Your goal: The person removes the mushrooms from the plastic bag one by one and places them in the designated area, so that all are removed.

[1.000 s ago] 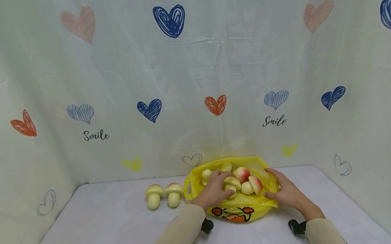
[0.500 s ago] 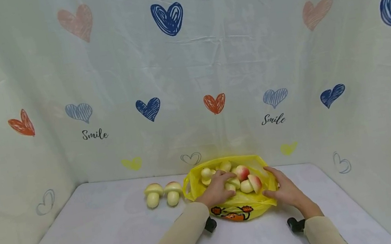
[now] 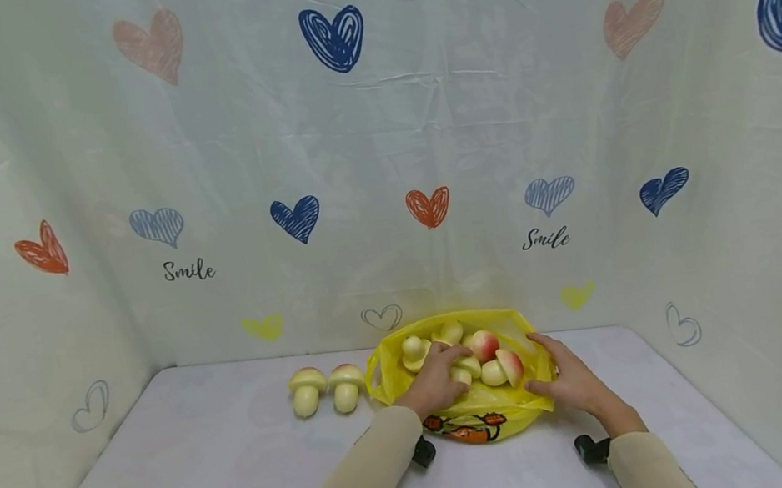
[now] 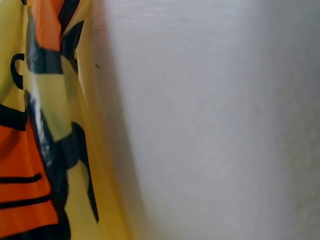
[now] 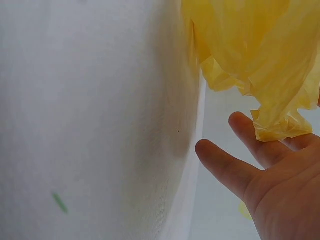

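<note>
Bag (image 3: pixel 500 406): hands (image 3: pixel 433 383) (image 3: pixel 577 381) apart, left around mushroom (image 3: pixel 470 366), right outspread.

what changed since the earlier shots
The left hand edged rightward, covering more of the mushroom under it; whether it grips is unclear. The right hand stayed at the yellow plastic bag, and the two mushrooms on the table stayed put.

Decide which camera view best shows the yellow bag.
The head view: the yellow bag's open mouth and printed front show together. Left wrist catches only a printed strip; right wrist, only crumpled yellow plastic.
</note>
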`<state>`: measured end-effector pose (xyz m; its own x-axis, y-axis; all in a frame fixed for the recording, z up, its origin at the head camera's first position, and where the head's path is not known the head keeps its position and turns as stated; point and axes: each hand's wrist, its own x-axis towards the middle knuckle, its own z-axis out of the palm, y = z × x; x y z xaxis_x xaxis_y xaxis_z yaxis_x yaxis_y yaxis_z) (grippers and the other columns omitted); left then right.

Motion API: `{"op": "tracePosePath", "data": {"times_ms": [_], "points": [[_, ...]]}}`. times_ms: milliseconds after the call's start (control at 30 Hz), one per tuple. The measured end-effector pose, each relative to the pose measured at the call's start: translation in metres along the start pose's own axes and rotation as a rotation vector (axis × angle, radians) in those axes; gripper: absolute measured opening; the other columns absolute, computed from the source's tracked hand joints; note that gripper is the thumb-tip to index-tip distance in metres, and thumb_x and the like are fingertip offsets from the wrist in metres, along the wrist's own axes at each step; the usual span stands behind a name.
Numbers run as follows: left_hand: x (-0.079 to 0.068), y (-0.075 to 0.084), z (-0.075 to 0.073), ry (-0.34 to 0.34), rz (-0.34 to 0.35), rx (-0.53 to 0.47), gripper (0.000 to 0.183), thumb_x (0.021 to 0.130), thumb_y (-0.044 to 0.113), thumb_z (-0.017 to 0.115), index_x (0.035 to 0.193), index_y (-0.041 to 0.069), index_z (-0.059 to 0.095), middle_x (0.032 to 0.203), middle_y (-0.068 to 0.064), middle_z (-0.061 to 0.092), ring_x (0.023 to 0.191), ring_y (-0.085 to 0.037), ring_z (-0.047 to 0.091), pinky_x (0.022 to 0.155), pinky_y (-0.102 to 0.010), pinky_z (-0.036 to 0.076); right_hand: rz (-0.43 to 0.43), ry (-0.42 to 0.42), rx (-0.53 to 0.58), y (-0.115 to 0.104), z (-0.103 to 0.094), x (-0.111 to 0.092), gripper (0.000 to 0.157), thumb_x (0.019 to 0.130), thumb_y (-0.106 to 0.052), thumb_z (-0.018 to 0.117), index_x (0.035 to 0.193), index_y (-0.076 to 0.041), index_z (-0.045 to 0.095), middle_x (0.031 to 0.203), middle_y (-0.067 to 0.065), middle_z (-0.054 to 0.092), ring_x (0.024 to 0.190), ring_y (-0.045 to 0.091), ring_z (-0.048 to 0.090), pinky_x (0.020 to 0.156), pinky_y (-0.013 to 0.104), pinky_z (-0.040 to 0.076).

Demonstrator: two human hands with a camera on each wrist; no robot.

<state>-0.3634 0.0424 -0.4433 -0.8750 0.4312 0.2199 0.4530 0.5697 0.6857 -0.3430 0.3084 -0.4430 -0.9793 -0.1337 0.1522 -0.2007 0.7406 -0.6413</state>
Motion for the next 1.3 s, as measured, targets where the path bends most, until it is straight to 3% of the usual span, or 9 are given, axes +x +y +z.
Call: {"op": "tracePosePath", "data": {"times_ms": [233, 467, 700, 1000, 1167, 1300], "points": [[0.0, 0.0, -0.001, 0.002, 0.002, -0.006, 0.05, 0.084, 0.007, 0.072, 0.13, 0.02, 0.056, 0.119, -0.005, 0.041, 0.102, -0.017, 0.047, 0.085, -0.032, 0.044, -0.002, 0.005, -0.009, 0.001, 0.001, 0.001, 0.085, 0.076, -0.029, 0.075, 0.147, -0.016, 0.03, 0.15, 0.019, 0.028, 0.134, 0.042, 0.028, 0.104, 0.064, 0.024], [-0.002, 0.002, -0.007, 0.014, 0.006, -0.015, 0.05, 0.085, 0.009, 0.072, 0.131, 0.021, 0.056, 0.124, -0.005, 0.042, 0.106, -0.018, 0.048, 0.091, -0.035, 0.044, -0.005, 0.007, 0.0, 0.0, 0.0, 0.001, 0.084, 0.077, -0.029, 0.076, 0.147, -0.017, 0.03, 0.15, 0.019, 0.028, 0.134, 0.042, 0.028, 0.104, 0.064, 0.024], [-0.006, 0.011, -0.017, 0.041, -0.024, -0.09, 0.051, 0.086, 0.013, 0.072, 0.133, 0.024, 0.055, 0.126, -0.004, 0.041, 0.112, -0.021, 0.047, 0.094, -0.037, 0.044, -0.012, 0.007, -0.001, -0.001, -0.001, -0.001, 0.085, 0.077, -0.03, 0.076, 0.147, -0.017, 0.03, 0.15, 0.019, 0.028, 0.134, 0.042, 0.029, 0.104, 0.064, 0.024], [-0.025, 0.02, -0.033, 0.074, 0.02, -0.098, 0.048, 0.086, 0.015, 0.072, 0.131, 0.023, 0.055, 0.125, -0.003, 0.042, 0.11, -0.021, 0.048, 0.091, -0.038, 0.046, -0.005, 0.001, 0.008, 0.001, 0.001, -0.003, 0.086, 0.077, -0.031, 0.076, 0.147, -0.015, 0.029, 0.151, 0.019, 0.026, 0.135, 0.042, 0.027, 0.105, 0.063, 0.023], [-0.038, 0.02, -0.04, 0.099, 0.026, -0.087, 0.048, 0.086, 0.016, 0.073, 0.129, 0.026, 0.056, 0.125, -0.003, 0.042, 0.111, -0.021, 0.048, 0.093, -0.041, 0.045, 0.005, 0.003, -0.004, 0.0, 0.002, -0.003, 0.087, 0.077, -0.031, 0.076, 0.147, -0.014, 0.028, 0.151, 0.019, 0.026, 0.134, 0.042, 0.027, 0.105, 0.063, 0.024], [-0.051, 0.017, -0.049, 0.112, 0.046, -0.095, 0.048, 0.085, 0.016, 0.073, 0.128, 0.027, 0.056, 0.128, -0.004, 0.042, 0.11, -0.021, 0.048, 0.087, -0.038, 0.046, 0.006, 0.0, -0.012, -0.002, 0.001, -0.002, 0.087, 0.077, -0.031, 0.076, 0.147, -0.015, 0.028, 0.151, 0.019, 0.026, 0.134, 0.042, 0.027, 0.105, 0.063, 0.023]]}}
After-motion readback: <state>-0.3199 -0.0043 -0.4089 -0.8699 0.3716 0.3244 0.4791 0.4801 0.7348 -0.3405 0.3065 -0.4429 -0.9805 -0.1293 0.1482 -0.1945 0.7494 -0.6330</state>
